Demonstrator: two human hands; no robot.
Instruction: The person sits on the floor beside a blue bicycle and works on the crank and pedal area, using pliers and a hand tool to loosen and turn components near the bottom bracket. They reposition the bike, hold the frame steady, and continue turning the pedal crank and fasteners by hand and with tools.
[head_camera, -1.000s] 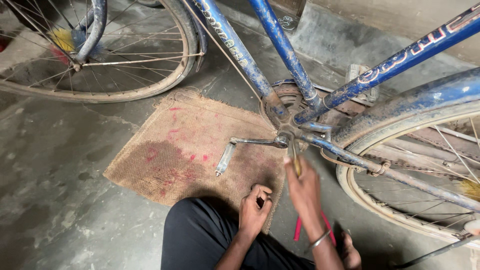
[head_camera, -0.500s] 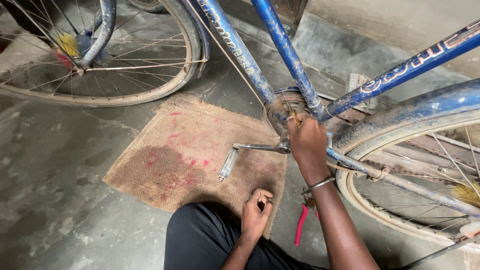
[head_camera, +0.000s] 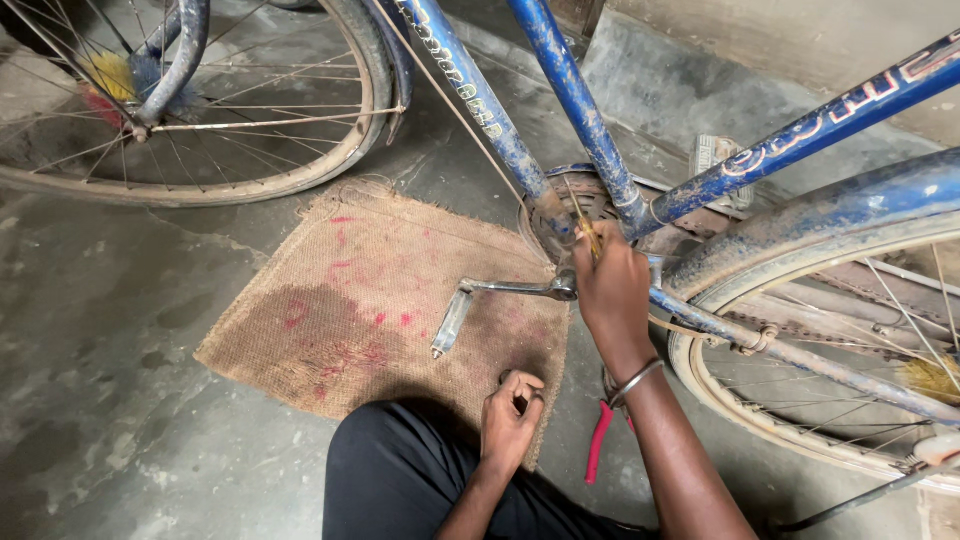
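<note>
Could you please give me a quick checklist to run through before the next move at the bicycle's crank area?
1. Right hand at the bottom bracket, gripping a thin yellowish tool: ok.
2. Tool tip seated where it should be: cannot tell, it is hidden against the frame.
3. Left hand free: cannot tell; it is curled near the knee, and any contents are hidden.
4. Crank arm and pedal hang clear above the burlap mat: ok.
5. Red-handled pliers within reach, on the floor beside the right wrist: ok.
</note>
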